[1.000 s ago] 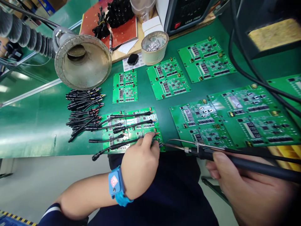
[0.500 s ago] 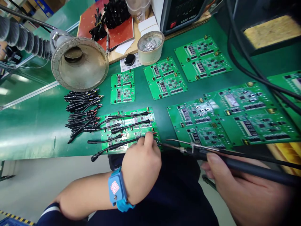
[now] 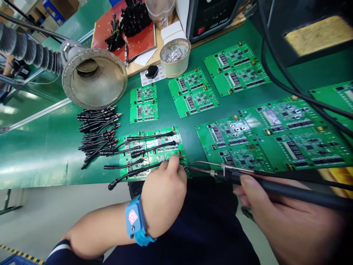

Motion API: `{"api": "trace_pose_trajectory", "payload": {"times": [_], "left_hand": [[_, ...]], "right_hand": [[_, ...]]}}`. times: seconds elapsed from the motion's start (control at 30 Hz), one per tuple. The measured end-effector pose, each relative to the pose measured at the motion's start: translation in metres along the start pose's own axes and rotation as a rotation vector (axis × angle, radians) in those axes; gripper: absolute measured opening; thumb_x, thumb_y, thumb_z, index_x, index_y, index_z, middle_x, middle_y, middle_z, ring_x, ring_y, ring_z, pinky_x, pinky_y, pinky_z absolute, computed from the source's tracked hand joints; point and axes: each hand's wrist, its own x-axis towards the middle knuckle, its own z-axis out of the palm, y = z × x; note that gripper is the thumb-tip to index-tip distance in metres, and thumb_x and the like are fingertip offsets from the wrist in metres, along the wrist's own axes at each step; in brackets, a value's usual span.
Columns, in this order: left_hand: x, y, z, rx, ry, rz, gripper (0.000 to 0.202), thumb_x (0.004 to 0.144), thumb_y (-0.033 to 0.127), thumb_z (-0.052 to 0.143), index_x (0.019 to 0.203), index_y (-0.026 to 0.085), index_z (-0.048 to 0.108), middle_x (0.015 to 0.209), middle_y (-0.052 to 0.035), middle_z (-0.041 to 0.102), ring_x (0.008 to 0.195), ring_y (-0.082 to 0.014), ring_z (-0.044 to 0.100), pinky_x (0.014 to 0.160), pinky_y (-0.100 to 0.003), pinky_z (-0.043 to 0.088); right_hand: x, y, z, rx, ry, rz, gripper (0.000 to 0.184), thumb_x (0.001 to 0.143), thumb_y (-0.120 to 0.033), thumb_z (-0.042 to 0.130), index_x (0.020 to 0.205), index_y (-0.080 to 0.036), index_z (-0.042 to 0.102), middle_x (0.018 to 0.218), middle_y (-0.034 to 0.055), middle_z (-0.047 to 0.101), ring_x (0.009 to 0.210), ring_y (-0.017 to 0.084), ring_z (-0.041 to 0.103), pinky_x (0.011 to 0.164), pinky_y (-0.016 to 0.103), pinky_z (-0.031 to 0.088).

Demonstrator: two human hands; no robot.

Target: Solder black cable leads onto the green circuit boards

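Observation:
My left hand (image 3: pixel 162 193), wearing a blue antistatic wrist strap (image 3: pixel 135 217), pinches the red-tipped end of a black cable (image 3: pixel 135 171) at the near right corner of a green circuit board panel (image 3: pixel 135 162). Several other black cables lie across that panel. My right hand (image 3: pixel 286 217) grips a black soldering iron (image 3: pixel 281 190). Its thin metal tip (image 3: pixel 198 169) reaches left toward the board edge beside my left fingers. The joint itself is hidden by those fingers.
Several green boards with digit displays (image 3: pixel 193 92) cover the green mat. A bundle of black cables (image 3: pixel 97 136) lies left of my hands. A fume extractor hood (image 3: pixel 93 79) hangs above, with a solder-scrap tub (image 3: pixel 175 57) and lead-free soldering station (image 3: pixel 209 16) behind.
My view has shifted slightly, so the boards sit a little differently in the frame. My left hand still pinches the cable, and the iron tip stays near the board edge.

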Motion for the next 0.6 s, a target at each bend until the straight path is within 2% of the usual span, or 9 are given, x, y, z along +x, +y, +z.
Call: {"api": "trace_pose_trajectory", "payload": {"times": [0.07, 0.17, 0.4, 0.6], "left_hand": [[-0.001, -0.003, 0.001, -0.019, 0.018, 0.024, 0.013, 0.084, 0.014, 0.047, 0.084, 0.014, 0.060, 0.110, -0.0098, 0.054, 0.068, -0.0164, 0.058, 0.053, -0.029, 0.053], [-0.001, -0.006, 0.002, -0.032, 0.016, 0.055, 0.014, 0.084, 0.014, 0.047, 0.089, 0.013, 0.060, 0.114, -0.0099, 0.053, 0.070, -0.0166, 0.060, 0.056, -0.030, 0.054], [0.004, -0.011, -0.001, -0.053, -0.037, 0.069, 0.013, 0.085, 0.017, 0.048, 0.087, 0.016, 0.061, 0.108, -0.0077, 0.056, 0.068, -0.0173, 0.060, 0.054, -0.031, 0.054], [0.003, -0.013, 0.002, -0.062, 0.027, 0.102, 0.015, 0.086, 0.015, 0.047, 0.088, 0.014, 0.062, 0.110, -0.0081, 0.057, 0.079, -0.0200, 0.061, 0.060, -0.032, 0.055]], "right_hand": [[0.000, 0.000, 0.001, -0.002, -0.004, -0.017, 0.013, 0.071, -0.029, 0.061, 0.060, -0.022, 0.057, 0.053, -0.0029, 0.057, 0.049, 0.012, 0.055, 0.054, 0.027, 0.049], [-0.002, 0.002, 0.002, 0.021, 0.007, 0.040, 0.013, 0.071, -0.029, 0.061, 0.061, -0.021, 0.058, 0.052, -0.0027, 0.057, 0.048, 0.012, 0.054, 0.053, 0.028, 0.048], [-0.002, 0.003, 0.001, 0.011, 0.007, 0.066, 0.012, 0.070, -0.029, 0.061, 0.062, -0.020, 0.059, 0.054, -0.0014, 0.058, 0.051, 0.013, 0.056, 0.058, 0.029, 0.049], [-0.005, 0.008, 0.002, 0.004, 0.006, 0.069, 0.014, 0.070, -0.031, 0.061, 0.062, -0.020, 0.058, 0.053, -0.0014, 0.057, 0.050, 0.013, 0.056, 0.057, 0.028, 0.049]]}}
